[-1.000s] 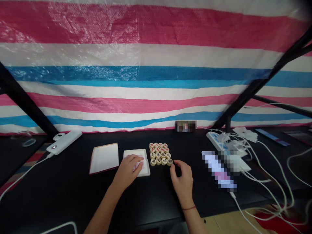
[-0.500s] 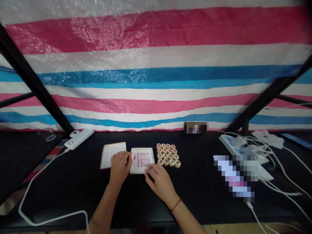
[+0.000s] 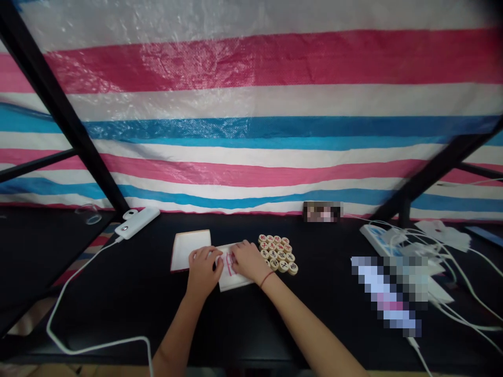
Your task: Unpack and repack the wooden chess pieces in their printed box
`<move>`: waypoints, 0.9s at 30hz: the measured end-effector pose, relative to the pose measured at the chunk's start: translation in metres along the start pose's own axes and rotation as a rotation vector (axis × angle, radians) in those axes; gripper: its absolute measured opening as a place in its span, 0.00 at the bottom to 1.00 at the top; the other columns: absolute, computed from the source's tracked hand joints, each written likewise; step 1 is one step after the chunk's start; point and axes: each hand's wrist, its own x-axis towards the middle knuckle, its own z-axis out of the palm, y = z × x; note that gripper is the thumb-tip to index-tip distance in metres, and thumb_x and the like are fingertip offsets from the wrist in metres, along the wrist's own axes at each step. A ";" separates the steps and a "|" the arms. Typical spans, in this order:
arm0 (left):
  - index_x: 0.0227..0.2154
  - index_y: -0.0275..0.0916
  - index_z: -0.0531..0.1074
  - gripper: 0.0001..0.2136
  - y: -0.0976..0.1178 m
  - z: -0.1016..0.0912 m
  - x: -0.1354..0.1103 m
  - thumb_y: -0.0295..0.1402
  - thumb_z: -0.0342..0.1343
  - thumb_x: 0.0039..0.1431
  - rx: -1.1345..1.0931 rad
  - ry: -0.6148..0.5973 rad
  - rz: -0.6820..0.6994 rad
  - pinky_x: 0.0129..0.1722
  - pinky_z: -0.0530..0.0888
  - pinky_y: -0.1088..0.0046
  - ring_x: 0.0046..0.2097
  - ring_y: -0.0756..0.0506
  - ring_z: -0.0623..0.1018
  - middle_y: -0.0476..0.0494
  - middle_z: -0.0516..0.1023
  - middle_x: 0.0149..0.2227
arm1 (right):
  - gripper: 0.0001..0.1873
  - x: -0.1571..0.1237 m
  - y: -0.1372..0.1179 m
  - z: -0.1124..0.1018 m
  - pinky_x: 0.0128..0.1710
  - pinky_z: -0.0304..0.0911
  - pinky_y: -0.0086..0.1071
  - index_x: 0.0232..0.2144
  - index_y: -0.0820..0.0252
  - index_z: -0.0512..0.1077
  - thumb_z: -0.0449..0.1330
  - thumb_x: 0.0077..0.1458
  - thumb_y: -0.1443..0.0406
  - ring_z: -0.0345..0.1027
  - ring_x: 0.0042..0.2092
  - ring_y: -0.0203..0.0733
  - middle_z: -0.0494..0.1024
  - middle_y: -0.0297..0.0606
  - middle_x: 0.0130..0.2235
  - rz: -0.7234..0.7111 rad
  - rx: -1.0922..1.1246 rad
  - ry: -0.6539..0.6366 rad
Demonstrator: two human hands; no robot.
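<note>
Left hand (image 3: 203,266) and right hand (image 3: 250,260) curl over a white tray (image 3: 236,286), grips unclear. Round discs (image 3: 280,255) flank its right edge.

Pieces (image 3: 281,256): Chinese characters, red on two far rows, black on two near; individually too small to read surely. Red print (image 3: 228,264) in tray (image 3: 228,284), part-covered, illegible

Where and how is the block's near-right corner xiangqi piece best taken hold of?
The xiangqi piece lies flat, character up, with neighbouring pieces only on its left and far sides, so probably pinch its round rim, coming from the near right.
</note>
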 end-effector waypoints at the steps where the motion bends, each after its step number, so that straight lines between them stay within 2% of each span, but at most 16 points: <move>1: 0.35 0.42 0.75 0.08 -0.001 0.001 0.000 0.27 0.51 0.57 -0.001 -0.005 -0.008 0.48 0.65 0.60 0.42 0.43 0.76 0.44 0.78 0.38 | 0.08 0.000 0.000 0.000 0.41 0.57 0.36 0.35 0.66 0.74 0.57 0.52 0.69 0.65 0.46 0.50 0.76 0.51 0.41 -0.004 0.005 -0.001; 3: 0.35 0.42 0.75 0.09 -0.003 0.002 0.000 0.26 0.51 0.57 -0.005 -0.008 -0.015 0.47 0.66 0.60 0.41 0.43 0.76 0.44 0.78 0.37 | 0.07 -0.002 0.001 -0.002 0.41 0.56 0.35 0.32 0.65 0.74 0.56 0.53 0.68 0.65 0.46 0.50 0.76 0.50 0.42 -0.019 0.025 0.003; 9: 0.35 0.41 0.75 0.09 -0.005 0.001 -0.001 0.26 0.49 0.58 -0.055 0.039 -0.006 0.45 0.69 0.61 0.41 0.42 0.75 0.43 0.77 0.36 | 0.08 -0.022 0.020 -0.016 0.39 0.56 0.29 0.35 0.60 0.71 0.52 0.58 0.71 0.68 0.39 0.39 0.76 0.37 0.35 -0.020 0.125 0.028; 12: 0.36 0.41 0.75 0.10 -0.003 0.002 -0.001 0.27 0.49 0.58 -0.092 0.021 0.001 0.44 0.70 0.62 0.42 0.42 0.75 0.43 0.76 0.37 | 0.10 -0.032 0.023 -0.019 0.42 0.56 0.31 0.38 0.61 0.72 0.51 0.58 0.71 0.68 0.40 0.41 0.76 0.39 0.36 -0.006 0.124 0.055; 15: 0.35 0.41 0.75 0.09 0.000 0.002 0.000 0.27 0.49 0.59 -0.099 0.005 -0.004 0.44 0.70 0.62 0.42 0.42 0.74 0.43 0.76 0.36 | 0.12 -0.032 0.016 -0.012 0.44 0.55 0.35 0.44 0.61 0.71 0.53 0.58 0.67 0.66 0.45 0.46 0.76 0.43 0.42 -0.018 0.036 0.054; 21: 0.36 0.39 0.74 0.08 0.004 -0.011 -0.011 0.29 0.49 0.60 -0.122 -0.004 0.033 0.45 0.69 0.61 0.42 0.43 0.73 0.42 0.75 0.37 | 0.12 -0.015 -0.003 0.003 0.43 0.57 0.39 0.41 0.68 0.73 0.55 0.56 0.67 0.64 0.47 0.52 0.74 0.51 0.44 0.033 -0.074 0.030; 27: 0.34 0.42 0.73 0.04 0.018 -0.024 -0.039 0.32 0.57 0.55 -0.108 -0.171 0.103 0.48 0.67 0.58 0.46 0.40 0.71 0.44 0.75 0.40 | 0.12 -0.011 -0.007 0.003 0.44 0.56 0.40 0.41 0.70 0.73 0.55 0.56 0.68 0.64 0.48 0.51 0.74 0.52 0.45 0.002 -0.092 0.035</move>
